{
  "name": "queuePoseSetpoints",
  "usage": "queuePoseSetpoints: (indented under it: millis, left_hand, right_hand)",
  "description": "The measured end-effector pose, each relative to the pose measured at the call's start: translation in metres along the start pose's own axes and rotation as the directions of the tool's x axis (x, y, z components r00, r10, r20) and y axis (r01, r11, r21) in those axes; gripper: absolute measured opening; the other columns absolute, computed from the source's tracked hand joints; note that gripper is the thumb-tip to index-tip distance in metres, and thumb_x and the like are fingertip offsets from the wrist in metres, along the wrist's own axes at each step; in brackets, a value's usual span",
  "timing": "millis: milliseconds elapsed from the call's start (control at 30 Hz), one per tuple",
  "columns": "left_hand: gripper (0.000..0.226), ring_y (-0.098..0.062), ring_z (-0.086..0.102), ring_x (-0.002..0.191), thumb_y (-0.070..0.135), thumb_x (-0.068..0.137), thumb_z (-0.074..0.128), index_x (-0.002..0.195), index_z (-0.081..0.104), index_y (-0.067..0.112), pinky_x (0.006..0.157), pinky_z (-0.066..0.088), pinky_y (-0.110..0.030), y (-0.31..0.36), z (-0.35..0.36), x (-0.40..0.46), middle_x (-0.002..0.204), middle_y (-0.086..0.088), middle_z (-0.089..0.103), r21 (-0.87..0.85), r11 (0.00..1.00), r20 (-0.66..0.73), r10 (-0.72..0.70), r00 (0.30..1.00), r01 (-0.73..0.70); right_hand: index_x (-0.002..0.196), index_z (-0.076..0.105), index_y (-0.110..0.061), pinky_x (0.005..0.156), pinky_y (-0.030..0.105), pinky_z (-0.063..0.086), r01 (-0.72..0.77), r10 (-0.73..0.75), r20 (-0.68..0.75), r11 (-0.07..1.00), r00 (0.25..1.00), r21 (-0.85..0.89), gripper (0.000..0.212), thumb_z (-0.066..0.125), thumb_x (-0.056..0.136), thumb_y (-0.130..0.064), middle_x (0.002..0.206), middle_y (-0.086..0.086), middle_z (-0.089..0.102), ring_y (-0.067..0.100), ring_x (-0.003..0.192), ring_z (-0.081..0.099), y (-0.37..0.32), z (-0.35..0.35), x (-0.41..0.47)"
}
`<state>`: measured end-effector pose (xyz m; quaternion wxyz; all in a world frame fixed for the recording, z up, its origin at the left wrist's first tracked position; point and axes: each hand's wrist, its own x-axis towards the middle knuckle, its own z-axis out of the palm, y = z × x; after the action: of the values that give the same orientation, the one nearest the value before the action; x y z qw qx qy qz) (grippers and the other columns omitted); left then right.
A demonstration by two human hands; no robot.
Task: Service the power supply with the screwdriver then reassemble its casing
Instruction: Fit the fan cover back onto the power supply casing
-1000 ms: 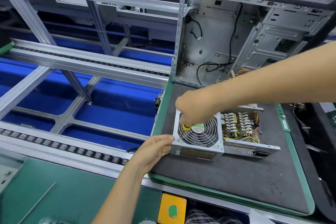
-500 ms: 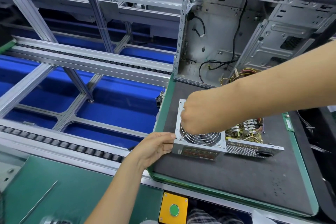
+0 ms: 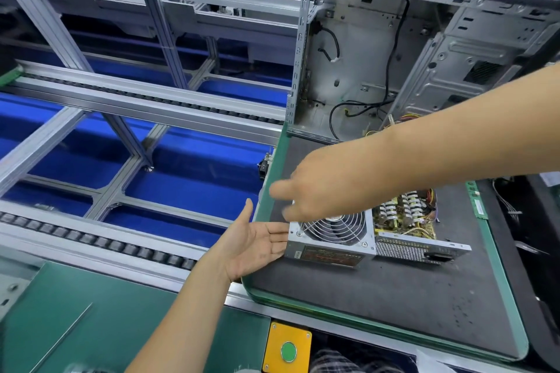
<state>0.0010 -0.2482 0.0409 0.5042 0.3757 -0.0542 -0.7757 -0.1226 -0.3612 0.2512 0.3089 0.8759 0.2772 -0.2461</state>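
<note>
Power supply [image 3: 333,239] is sitting on the dark mat [image 3: 394,297] near the mat's left green edge, fan grille facing up, cover off on its right side so the circuit board [image 3: 406,215] is showing. Left hand [image 3: 254,247] is lying palm up, fingers straight and spread loosely, fingertips touching the supply's left end; the hand is hanging over the mat's left edge, above the roller conveyor rail [image 3: 100,242]. Right hand [image 3: 318,188] is hovering above the fan's far-left corner, blurred; fingers pointing left and down, looks relaxed, nothing visibly held, though cannot tell for sure. No screwdriver is identifiable. Open mat is lying in front of the supply, toward the person, and to the right of both hands. Beyond the right hand an open computer case [image 3: 394,63] is standing at the mat's far edge, loose cables inside. Yellow box with green button [image 3: 287,350] is sitting below the mat's front edge, right of the left forearm.
</note>
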Motion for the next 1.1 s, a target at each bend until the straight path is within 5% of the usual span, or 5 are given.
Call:
queuePoseSetpoints:
  millis: [100, 233, 400, 633, 1100]
  left_hand:
    - [0.104, -0.031, 0.064, 0.111, 0.076, 0.089, 0.01, 0.119, 0.065, -0.007, 0.097, 0.048, -0.038, 0.002, 0.001, -0.003, 0.122, -0.023, 0.064, 0.01, 1.0, 0.064, 0.007, 0.998, -0.008]
    - [0.1, -0.037, 0.051, 0.129, 0.073, 0.091, 0.013, 0.134, 0.049, -0.011, 0.111, 0.036, -0.043, 0.005, 0.005, -0.005, 0.137, -0.028, 0.052, 0.108, 0.994, 0.1, 0.0, 0.995, -0.011]
    - [0.089, -0.036, 0.058, 0.121, 0.067, 0.094, 0.023, 0.13, 0.053, -0.009, 0.108, 0.041, -0.041, 0.006, 0.004, 0.0, 0.13, -0.027, 0.059, 0.288, 0.957, 0.049, 0.012, 0.999, -0.025]
    - [0.018, -0.025, 0.062, 0.092, 0.023, 0.095, 0.059, 0.096, 0.069, 0.007, 0.095, 0.049, -0.031, 0.001, 0.007, 0.003, 0.1, -0.014, 0.065, 0.452, 0.888, -0.013, 0.102, 0.995, -0.085]
    - [0.019, -0.016, 0.055, 0.077, 0.023, 0.092, 0.065, 0.074, 0.068, 0.021, 0.09, 0.05, -0.025, -0.001, 0.019, -0.004, 0.078, -0.003, 0.058, 0.584, 0.81, -0.099, 0.135, 0.986, -0.052]
  right_hand:
    - [0.088, 0.054, -0.013, 0.046, 0.028, 0.026, 0.059, -0.086, -0.062, 0.934, 0.994, -0.353, 0.015, 0.049, 0.08, -0.001, 0.077, 0.0, 0.048, 0.017, 0.059, 0.045, -0.004, -0.015, -0.001]
    - [0.066, 0.039, -0.013, 0.047, 0.026, 0.032, -0.365, 0.317, 0.209, 0.895, 0.925, 0.258, 0.03, 0.042, 0.096, -0.018, 0.065, 0.004, 0.045, 0.023, 0.054, 0.04, -0.011, -0.018, 0.01]
    - [0.065, 0.045, -0.008, 0.032, 0.009, 0.014, -0.768, 0.114, 0.772, -0.09, 0.625, 0.634, 0.042, 0.035, 0.101, -0.027, 0.041, 0.0, 0.033, 0.01, 0.026, 0.02, 0.016, 0.0, 0.019]
    - [0.108, 0.049, -0.012, 0.041, 0.027, 0.019, -0.124, 0.108, 0.129, 0.984, 0.986, 0.127, 0.022, 0.051, 0.086, -0.009, 0.086, 0.003, 0.037, 0.015, 0.054, 0.04, -0.009, -0.016, 0.007]
    - [0.059, 0.035, -0.012, 0.044, 0.025, 0.028, -0.636, 0.446, 0.457, 0.471, 0.769, 0.611, 0.051, 0.041, 0.099, -0.044, 0.057, 0.002, 0.04, 0.013, 0.049, 0.036, 0.004, -0.006, 0.003]
